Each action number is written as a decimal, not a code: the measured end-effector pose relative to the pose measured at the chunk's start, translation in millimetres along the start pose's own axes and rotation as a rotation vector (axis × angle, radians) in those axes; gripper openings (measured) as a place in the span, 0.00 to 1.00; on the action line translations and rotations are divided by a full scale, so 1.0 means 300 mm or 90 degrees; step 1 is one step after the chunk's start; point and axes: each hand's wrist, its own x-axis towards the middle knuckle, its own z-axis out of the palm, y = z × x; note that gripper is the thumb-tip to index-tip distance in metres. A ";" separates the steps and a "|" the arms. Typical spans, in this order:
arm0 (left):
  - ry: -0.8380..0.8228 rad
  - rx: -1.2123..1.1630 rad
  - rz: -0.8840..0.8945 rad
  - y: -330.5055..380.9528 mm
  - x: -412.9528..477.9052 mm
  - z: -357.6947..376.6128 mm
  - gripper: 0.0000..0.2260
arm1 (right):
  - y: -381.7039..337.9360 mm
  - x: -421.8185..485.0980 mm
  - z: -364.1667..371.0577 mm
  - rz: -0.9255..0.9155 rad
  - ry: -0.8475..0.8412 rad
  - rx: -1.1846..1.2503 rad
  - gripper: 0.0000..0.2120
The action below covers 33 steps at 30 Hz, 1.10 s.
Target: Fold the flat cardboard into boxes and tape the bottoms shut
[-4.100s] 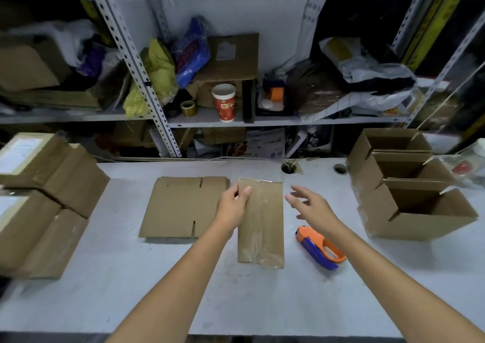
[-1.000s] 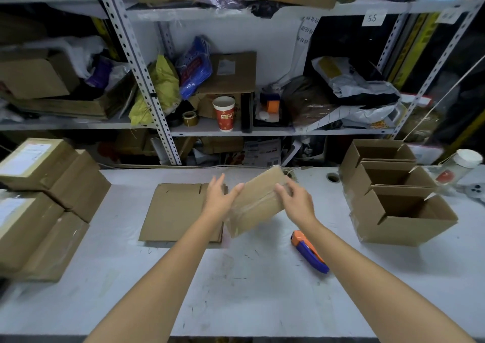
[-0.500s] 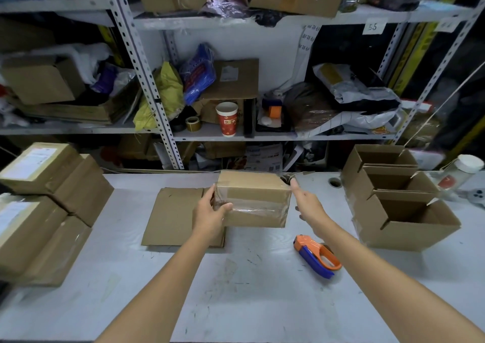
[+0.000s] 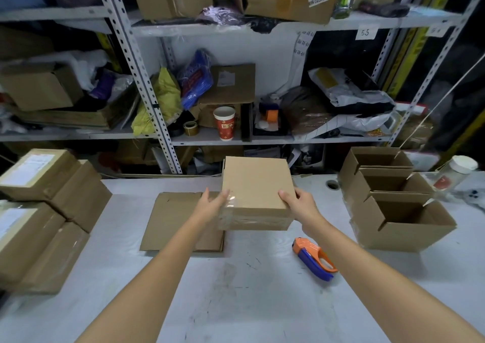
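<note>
A small brown cardboard box (image 4: 256, 185) is held above the grey table, one plain side up and its taped face toward me. My left hand (image 4: 214, 203) grips its left near corner over the clear tape. My right hand (image 4: 301, 203) holds its right near corner. A stack of flat cardboard (image 4: 173, 219) lies on the table to the left, partly under the box. An orange and blue tape dispenser (image 4: 313, 260) lies on the table below my right forearm.
Three open folded boxes (image 4: 401, 222) stand in a row at the right. Sealed labelled parcels (image 4: 44, 206) are stacked at the left. A white-capped jar (image 4: 456, 172) stands far right. Metal shelving (image 4: 225, 122) crowded with bags, a red cup and boxes rises behind the table (image 4: 249, 290).
The box has turned in my hands from lying taped face up on the table to raised with a plain side up. The view has tilted upward.
</note>
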 end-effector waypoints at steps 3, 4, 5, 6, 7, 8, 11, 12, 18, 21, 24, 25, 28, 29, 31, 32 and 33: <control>0.031 -0.036 -0.011 0.029 0.020 -0.013 0.45 | 0.035 -0.034 0.023 -0.116 -0.029 -0.014 0.18; 0.051 -0.036 0.000 0.028 0.022 -0.008 0.37 | 0.047 -0.043 0.032 -0.136 -0.035 -0.013 0.20; 0.070 -0.030 0.015 0.019 0.024 -0.002 0.30 | 0.058 -0.048 0.041 -0.142 -0.032 -0.010 0.22; 0.094 -0.018 0.025 0.010 0.021 0.006 0.26 | 0.067 -0.052 0.045 -0.141 -0.030 -0.014 0.24; 0.110 -0.014 0.038 0.001 0.018 0.011 0.25 | 0.074 -0.053 0.043 -0.138 -0.027 -0.024 0.24; 0.123 -0.012 0.056 -0.003 0.009 0.013 0.26 | 0.084 -0.050 0.037 -0.131 -0.029 -0.040 0.25; 0.134 -0.010 0.102 -0.016 -0.008 0.013 0.29 | 0.093 -0.037 0.009 -0.111 -0.062 -0.078 0.31; 0.127 -0.009 0.107 -0.021 -0.010 0.013 0.30 | 0.081 -0.031 0.000 -0.103 -0.073 -0.074 0.34; 0.056 -0.022 0.101 -0.049 -0.036 0.039 0.29 | -0.007 -0.006 -0.056 -0.069 -0.112 -0.053 0.22; 0.025 -0.060 0.036 -0.044 -0.040 0.057 0.31 | 0.034 -0.013 -0.069 -0.118 -0.109 -0.128 0.26; 0.011 -0.100 -0.042 -0.045 -0.037 0.083 0.28 | 0.099 -0.025 -0.083 -0.140 -0.101 -0.178 0.33; 0.006 -0.106 -0.042 -0.050 -0.042 0.092 0.22 | 0.122 -0.027 -0.092 -0.137 -0.103 -0.174 0.34; 0.000 -0.079 -0.032 -0.091 -0.064 0.122 0.25 | 0.168 -0.042 -0.118 -0.108 -0.143 -0.136 0.36; 0.011 -0.066 -0.025 -0.108 -0.074 0.130 0.27 | 0.180 -0.045 -0.126 -0.101 -0.159 -0.126 0.40; 0.035 -0.071 -0.026 -0.131 -0.094 0.151 0.29 | 0.197 -0.063 -0.141 -0.095 -0.169 -0.122 0.46; 0.044 -0.070 -0.024 -0.138 -0.101 0.162 0.30 | 0.202 -0.073 -0.150 -0.089 -0.171 -0.116 0.45; 0.048 -0.072 -0.022 -0.137 -0.113 0.174 0.30 | 0.206 -0.084 -0.160 -0.084 -0.179 -0.103 0.44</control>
